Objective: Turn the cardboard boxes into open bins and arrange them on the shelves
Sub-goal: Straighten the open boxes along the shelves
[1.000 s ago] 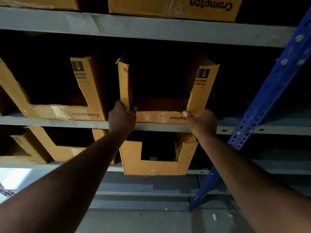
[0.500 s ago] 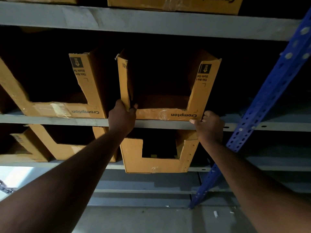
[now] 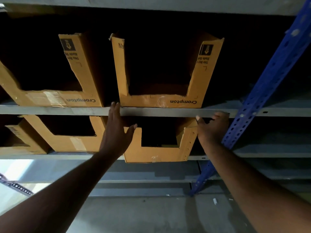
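A cardboard bin (image 3: 158,100) with a U-shaped cut in its front stands on the middle grey shelf (image 3: 168,112), printed "Crompton" upside down. My left hand (image 3: 116,133) is below its left corner with straight fingers; the fingertips reach the shelf edge and hold nothing. My right hand (image 3: 212,130) hangs under the shelf edge beneath the bin's right corner, fingers loosely curled, gripping nothing. A second cut bin (image 3: 80,68) stands to the left on the same shelf.
On the shelf below sit another cut bin (image 3: 151,153), which overhangs the shelf edge, and two more bins (image 3: 67,142) to its left. A blue perforated upright (image 3: 269,73) slants down the right side. Grey floor lies below.
Both hands have let go of the middle bin and dropped below the shelf edge. The left hand's fingers opened. The bin now sits further back on the shelf.
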A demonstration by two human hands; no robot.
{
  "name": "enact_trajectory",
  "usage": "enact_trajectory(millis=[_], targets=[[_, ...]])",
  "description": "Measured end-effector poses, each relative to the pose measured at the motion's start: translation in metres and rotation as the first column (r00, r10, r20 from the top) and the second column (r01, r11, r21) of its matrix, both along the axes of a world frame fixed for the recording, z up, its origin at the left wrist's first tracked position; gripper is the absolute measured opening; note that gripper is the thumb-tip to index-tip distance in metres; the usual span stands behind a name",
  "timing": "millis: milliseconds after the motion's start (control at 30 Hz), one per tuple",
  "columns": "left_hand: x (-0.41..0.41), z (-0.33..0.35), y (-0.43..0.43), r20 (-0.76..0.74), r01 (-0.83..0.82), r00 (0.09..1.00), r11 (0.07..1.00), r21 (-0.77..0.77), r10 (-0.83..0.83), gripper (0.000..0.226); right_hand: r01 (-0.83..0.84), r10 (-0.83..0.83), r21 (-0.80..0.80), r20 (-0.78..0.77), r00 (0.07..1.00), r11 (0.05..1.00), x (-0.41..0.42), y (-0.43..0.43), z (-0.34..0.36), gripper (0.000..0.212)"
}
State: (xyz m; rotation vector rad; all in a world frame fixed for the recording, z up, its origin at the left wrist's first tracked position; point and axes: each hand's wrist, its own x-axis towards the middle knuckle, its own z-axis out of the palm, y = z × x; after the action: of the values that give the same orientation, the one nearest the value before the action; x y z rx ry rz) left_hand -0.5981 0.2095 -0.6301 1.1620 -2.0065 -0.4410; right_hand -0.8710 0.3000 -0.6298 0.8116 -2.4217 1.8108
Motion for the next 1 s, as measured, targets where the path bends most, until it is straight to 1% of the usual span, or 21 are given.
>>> enact_trajectory(millis=[67, 100, 200, 300, 367, 400, 500, 567, 633, 700, 767, 867, 933, 1000], targets=[[0.005, -0.013, 0.006, 0.003, -0.017, 1.0, 1.0, -0.011, 0.017, 0.098, -0.086, 0.09, -0.032, 0.142, 0.986, 0.996, -0.004, 0.003, -0.012, 0.054], [0.006, -0.018, 0.008, -0.006, -0.03, 1.0, 1.0, -0.008, 0.03, 0.1, -0.138, 0.147, -0.059, 0.187, 0.971, 0.989, -0.005, 0.005, -0.017, 0.053], [0.006, -0.035, 0.014, -0.058, -0.062, 0.996, 0.996, 0.072, 0.066, 0.101, -0.269, 0.289, -0.111, 0.259, 0.922, 0.957, -0.006, 0.01, -0.03, 0.053], [0.005, -0.052, 0.016, -0.071, -0.101, 0.991, 0.984, 0.145, 0.112, 0.094, -0.4, 0.396, -0.038, 0.249, 0.884, 0.916, -0.003, 0.016, -0.051, 0.05], [0.003, -0.066, 0.016, -0.065, -0.125, 0.989, 0.981, 0.149, 0.135, 0.089, -0.466, 0.44, 0.044, 0.26, 0.859, 0.884, 0.0, 0.021, -0.074, 0.046], [0.002, -0.074, 0.016, -0.075, -0.123, 0.988, 0.978, 0.171, 0.137, 0.088, -0.489, 0.453, 0.098, 0.256, 0.854, 0.867, 0.001, 0.024, -0.086, 0.048], [0.0, -0.106, 0.014, -0.116, -0.092, 0.985, 0.962, 0.256, 0.125, 0.091, -0.48, 0.448, 0.208, 0.182, 0.875, 0.852, 0.003, 0.029, -0.129, 0.057], [-0.001, -0.134, 0.013, -0.13, -0.081, 0.984, 0.963, 0.259, 0.118, 0.091, -0.443, 0.429, 0.255, 0.11, 0.897, 0.86, 0.006, 0.028, -0.156, 0.057], [-0.003, -0.162, 0.012, -0.147, -0.079, 0.982, 0.964, 0.254, 0.119, 0.089, -0.37, 0.383, 0.276, 0.01, 0.924, 0.887, 0.009, 0.028, -0.181, 0.053], [-0.005, -0.184, 0.01, -0.188, -0.079, 0.974, 0.969, 0.234, 0.125, 0.088, -0.304, 0.336, 0.246, -0.101, 0.936, 0.921, 0.01, 0.025, -0.199, 0.046], [-0.009, -0.202, 0.007, -0.265, -0.069, 0.957, 0.98, 0.189, 0.118, 0.087, -0.262, 0.302, 0.2, -0.202, 0.932, 0.944, 0.007, 0.02, -0.219, 0.042], [-0.013, -0.226, -0.004, -0.344, -0.045, 0.936, 0.995, 0.093, 0.075, 0.088, -0.261, 0.29, 0.13, -0.31, 0.906, 0.956, -0.002, 0.009, -0.249, 0.044], [-0.01, -0.238, -0.013, -0.326, -0.004, 0.945, 1.0, 0.029, 0.013, 0.09, -0.28, 0.299, 0.105, -0.359, 0.884, 0.954, -0.006, 0.005, -0.262, 0.049], [-0.006, -0.248, -0.021, -0.273, 0.029, 0.962, 1.0, 0.004, -0.027, 0.09, -0.284, 0.301, 0.102, -0.395, 0.868, 0.953, -0.011, 0.002, -0.274, 0.059]])
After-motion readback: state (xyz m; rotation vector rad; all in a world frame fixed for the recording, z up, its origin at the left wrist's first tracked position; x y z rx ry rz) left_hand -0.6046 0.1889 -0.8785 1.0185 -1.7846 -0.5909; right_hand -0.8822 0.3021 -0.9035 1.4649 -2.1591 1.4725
